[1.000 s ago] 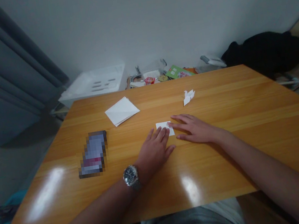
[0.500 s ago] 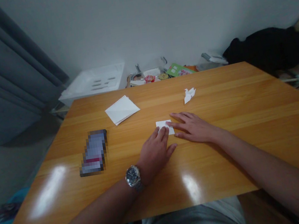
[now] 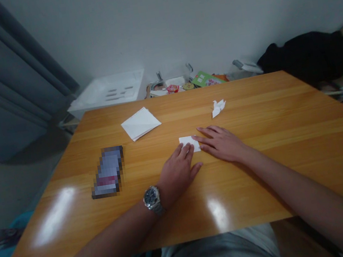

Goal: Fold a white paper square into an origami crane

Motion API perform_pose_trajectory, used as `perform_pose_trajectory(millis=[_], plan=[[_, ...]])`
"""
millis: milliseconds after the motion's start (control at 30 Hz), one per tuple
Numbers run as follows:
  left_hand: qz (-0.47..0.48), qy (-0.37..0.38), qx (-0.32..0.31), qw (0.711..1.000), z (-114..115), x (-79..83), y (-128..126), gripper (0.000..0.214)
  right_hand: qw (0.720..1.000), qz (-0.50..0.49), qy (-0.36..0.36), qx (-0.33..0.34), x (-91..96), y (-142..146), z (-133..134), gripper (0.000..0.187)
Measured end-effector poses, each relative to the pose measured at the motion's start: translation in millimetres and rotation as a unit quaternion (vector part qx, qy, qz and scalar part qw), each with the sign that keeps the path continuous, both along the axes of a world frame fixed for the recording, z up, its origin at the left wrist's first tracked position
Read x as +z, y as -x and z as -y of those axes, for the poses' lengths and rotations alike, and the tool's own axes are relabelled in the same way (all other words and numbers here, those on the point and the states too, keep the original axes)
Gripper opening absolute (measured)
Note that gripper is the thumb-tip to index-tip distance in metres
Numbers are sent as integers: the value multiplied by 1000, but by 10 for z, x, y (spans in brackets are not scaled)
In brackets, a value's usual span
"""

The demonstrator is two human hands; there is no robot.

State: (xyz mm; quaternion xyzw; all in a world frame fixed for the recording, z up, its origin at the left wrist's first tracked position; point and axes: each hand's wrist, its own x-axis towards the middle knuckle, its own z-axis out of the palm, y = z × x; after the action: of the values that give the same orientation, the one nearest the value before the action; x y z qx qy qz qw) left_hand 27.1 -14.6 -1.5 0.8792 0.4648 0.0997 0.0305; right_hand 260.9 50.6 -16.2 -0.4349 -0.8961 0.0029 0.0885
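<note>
A small white piece of folded paper (image 3: 187,140) lies flat on the wooden table (image 3: 273,122) in front of me. The fingertips of my left hand (image 3: 177,166) press down on its lower part, the thumb held out to the right. My right hand (image 3: 221,141) rests to the right with its fingers spread, the index fingertip touching the paper's right side. Beyond it stands a white folded paper bird (image 3: 218,107). A stack of white paper sheets (image 3: 140,123) lies further off on the left. My left wrist carries a metal watch (image 3: 151,196).
A smartphone (image 3: 109,172) with a blurred screen lies at the left of the table. Behind the far edge are a white tray-like box (image 3: 107,88), a green booklet (image 3: 206,79) and other small items. A black cloth heap (image 3: 305,57) sits at the far right.
My right index finger has shifted slightly right, towards the paper's right edge. The left hand stays pressed on the paper. The whole view has moved slightly.
</note>
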Motion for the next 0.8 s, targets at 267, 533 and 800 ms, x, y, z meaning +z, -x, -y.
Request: perform_pose_trajectory(millis=[267, 533, 800], plan=[[8, -13, -5, 1000, -69, -48, 41, 59, 999, -13, -9, -48, -11, 66, -18, 52], [7, -10, -17, 1000, -109, -61, 101, 56, 997, -6, -24, -76, 16, 64, -30, 54], [4, -15, -47, 999, -162, -35, 157, 55, 998, -42, 2, 48, -19, 29, -11, 60]])
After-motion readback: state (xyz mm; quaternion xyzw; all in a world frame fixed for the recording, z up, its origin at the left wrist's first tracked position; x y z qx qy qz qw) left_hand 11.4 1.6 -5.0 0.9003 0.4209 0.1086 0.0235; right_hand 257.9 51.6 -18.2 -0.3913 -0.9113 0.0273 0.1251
